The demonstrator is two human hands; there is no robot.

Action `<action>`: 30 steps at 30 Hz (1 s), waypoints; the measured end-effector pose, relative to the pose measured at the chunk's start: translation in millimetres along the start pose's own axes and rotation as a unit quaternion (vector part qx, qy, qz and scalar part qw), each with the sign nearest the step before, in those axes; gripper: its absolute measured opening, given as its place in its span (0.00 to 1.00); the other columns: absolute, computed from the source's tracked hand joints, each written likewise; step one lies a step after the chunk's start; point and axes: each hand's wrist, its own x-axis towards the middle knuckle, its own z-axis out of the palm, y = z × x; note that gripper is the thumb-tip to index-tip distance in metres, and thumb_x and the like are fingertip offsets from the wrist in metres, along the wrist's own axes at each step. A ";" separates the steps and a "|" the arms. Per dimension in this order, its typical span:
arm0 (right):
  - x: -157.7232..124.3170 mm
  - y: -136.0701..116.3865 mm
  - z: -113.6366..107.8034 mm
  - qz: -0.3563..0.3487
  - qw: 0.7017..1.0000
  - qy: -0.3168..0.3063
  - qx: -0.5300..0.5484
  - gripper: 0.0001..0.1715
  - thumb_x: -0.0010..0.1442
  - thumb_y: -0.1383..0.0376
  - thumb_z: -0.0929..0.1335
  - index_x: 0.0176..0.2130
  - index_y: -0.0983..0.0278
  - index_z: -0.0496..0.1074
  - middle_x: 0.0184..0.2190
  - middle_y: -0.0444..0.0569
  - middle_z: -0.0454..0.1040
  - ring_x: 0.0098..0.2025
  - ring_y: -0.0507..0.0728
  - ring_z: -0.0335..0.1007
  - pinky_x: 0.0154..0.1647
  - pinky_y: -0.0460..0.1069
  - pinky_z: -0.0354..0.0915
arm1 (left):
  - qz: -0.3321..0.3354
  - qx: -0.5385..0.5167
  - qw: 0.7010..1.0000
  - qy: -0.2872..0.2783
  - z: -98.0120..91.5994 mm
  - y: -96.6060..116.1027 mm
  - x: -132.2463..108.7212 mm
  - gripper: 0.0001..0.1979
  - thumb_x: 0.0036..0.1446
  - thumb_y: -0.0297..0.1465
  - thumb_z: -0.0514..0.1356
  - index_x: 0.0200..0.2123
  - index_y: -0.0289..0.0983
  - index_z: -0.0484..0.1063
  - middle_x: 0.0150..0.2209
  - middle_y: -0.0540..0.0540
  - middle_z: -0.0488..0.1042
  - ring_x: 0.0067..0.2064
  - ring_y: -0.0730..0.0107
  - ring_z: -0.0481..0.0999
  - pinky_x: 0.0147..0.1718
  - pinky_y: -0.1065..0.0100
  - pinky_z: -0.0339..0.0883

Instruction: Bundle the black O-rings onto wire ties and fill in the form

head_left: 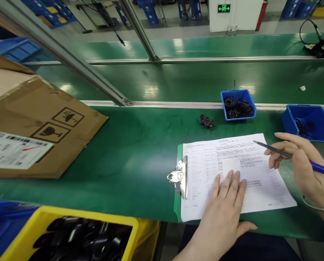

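Yellow bin [77,214] at your near edge, heaped with glossy black moulded parts [80,239]; their exact kind is hard to tell. Blue crate [4,214] beside it, contents not visible.

Your left hand [221,206] rests flat on a printed form [262,188], its fingers [232,185] extended and slightly parted, gripping nothing. Your right hand [303,166] has its fingers [276,152] curled narrowly around a blue pen [281,152], tip over the form's upper right area. Whether the tip touches the paper: cannot tell. Thin bracelet [319,207] on that wrist.

Form lies on a green clipboard [178,181] with a steel clip [180,177], both on the green surface [124,156]. Progress on the form: dark marks appear mid-sheet, but the writing is too small to read, so filled and blank fields cannot be separated.

Blue bin [249,95] ahead holds a heap of black rubber rings [236,108]. Small bunch of similar rings [207,122] sits loose on the surface just before it. Second blue bin [322,123], right, holds a few dark rings [303,127].

Cardboard carton [50,123] lies left, with a printed label [15,149].
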 end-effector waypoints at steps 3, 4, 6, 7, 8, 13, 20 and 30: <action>9.3 -21.6 4.4 0.096 0.986 -0.104 0.092 0.17 0.71 0.57 0.60 0.52 0.58 0.71 0.39 0.52 0.76 0.33 0.59 0.75 0.33 0.54 0.71 | 0.015 0.003 1.000 -0.018 5.5 -0.5 -2.0 0.47 0.59 0.60 0.47 0.69 0.31 0.49 0.69 0.36 0.56 0.71 0.47 0.47 0.66 0.47 0.46; 12.2 -26.1 7.1 0.115 0.979 -0.133 0.101 0.15 0.70 0.57 0.62 0.48 0.59 0.73 0.37 0.52 0.76 0.33 0.59 0.75 0.34 0.54 0.71 | 0.025 0.002 0.999 -0.023 5.0 -3.0 -5.6 0.48 0.58 0.60 0.46 0.69 0.30 0.49 0.68 0.36 0.59 0.71 0.47 0.48 0.67 0.48 0.45; 16.4 -30.2 16.5 0.139 0.966 -0.175 0.126 0.13 0.69 0.56 0.64 0.39 0.61 0.73 0.30 0.50 0.75 0.31 0.58 0.73 0.34 0.53 0.70 | 0.043 0.001 0.999 -0.026 2.3 -8.0 -14.2 0.47 0.59 0.60 0.46 0.68 0.30 0.51 0.66 0.37 0.62 0.71 0.48 0.48 0.68 0.50 0.43; 17.4 -30.2 23.1 0.149 0.958 -0.193 0.153 0.15 0.69 0.56 0.64 0.36 0.62 0.72 0.28 0.48 0.74 0.30 0.57 0.72 0.34 0.53 0.70 | 0.051 0.002 0.998 -0.025 0.7 -10.0 -18.4 0.46 0.59 0.60 0.46 0.68 0.30 0.52 0.66 0.38 0.62 0.71 0.50 0.48 0.68 0.51 0.43; 17.7 -29.1 30.6 0.164 0.945 -0.212 0.188 0.17 0.69 0.55 0.62 0.34 0.62 0.70 0.26 0.48 0.73 0.29 0.56 0.71 0.33 0.52 0.70 | 0.057 0.004 0.998 -0.024 -0.7 -11.6 -22.2 0.45 0.60 0.59 0.47 0.68 0.31 0.53 0.66 0.39 0.62 0.71 0.51 0.48 0.68 0.51 0.43; 12.5 -20.2 64.9 0.225 0.878 -0.318 0.278 0.20 0.71 0.54 0.60 0.47 0.64 0.71 0.39 0.53 0.76 0.37 0.57 0.75 0.38 0.52 0.72 | 0.052 0.024 0.998 -0.016 -3.0 -16.0 -32.8 0.37 0.63 0.52 0.52 0.67 0.34 0.55 0.69 0.44 0.58 0.68 0.54 0.57 0.67 0.52 0.45; 11.8 -16.7 67.4 0.246 0.888 -0.329 0.206 0.09 0.64 0.60 0.69 0.39 0.63 0.68 0.30 0.45 0.73 0.31 0.53 0.72 0.34 0.49 0.71 | 0.083 0.056 0.995 -0.009 1.0 -26.7 -34.9 0.33 0.64 0.49 0.53 0.63 0.32 0.63 0.68 0.43 0.60 0.69 0.50 0.54 0.65 0.50 0.50; 15.9 -30.3 73.8 0.194 0.912 -0.277 0.231 0.14 0.68 0.57 0.65 0.34 0.60 0.58 0.26 0.44 0.75 0.20 0.51 0.71 0.18 0.45 0.65 | 0.109 0.066 0.991 0.028 14.4 -32.5 -36.2 0.32 0.61 0.44 0.59 0.61 0.29 0.64 0.65 0.37 0.64 0.68 0.44 0.57 0.65 0.47 0.51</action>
